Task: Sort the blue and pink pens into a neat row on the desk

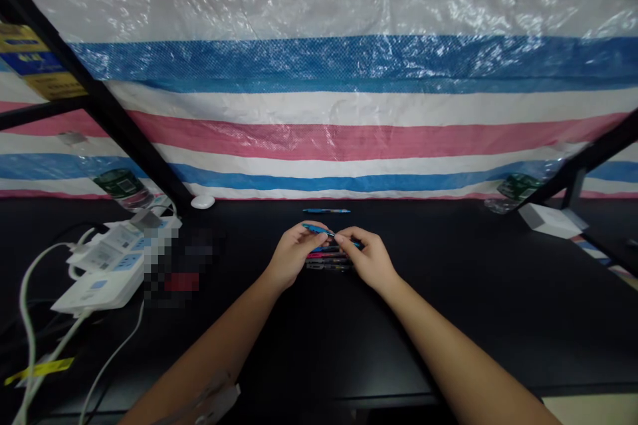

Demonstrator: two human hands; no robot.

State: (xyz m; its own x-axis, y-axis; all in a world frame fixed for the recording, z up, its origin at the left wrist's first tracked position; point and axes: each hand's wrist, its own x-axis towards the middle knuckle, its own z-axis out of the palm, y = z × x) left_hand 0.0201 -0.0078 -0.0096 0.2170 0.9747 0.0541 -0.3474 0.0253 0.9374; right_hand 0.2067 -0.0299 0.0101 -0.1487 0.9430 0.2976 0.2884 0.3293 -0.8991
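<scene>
A blue pen (315, 229) is held over the black desk between my two hands. My left hand (294, 254) is closed on its left part, thumb and fingers pinching it. The fingertips of my right hand (367, 255) pinch the pen's other end, which is mostly hidden by them. Below, several pens lie side by side, among them a pink one (323, 255) and a dark one (326, 267); my hands partly cover their ends. Farther back, another blue pen (327, 211) lies alone on the desk, crosswise to me.
On the left of the black desk (473, 319) stand a white power strip (107, 275) with cables and a plastic bottle (124, 187). A white rounded object (203, 202) lies near the striped sheet (349, 106). At right are another bottle (518, 187) and a white box (551, 220).
</scene>
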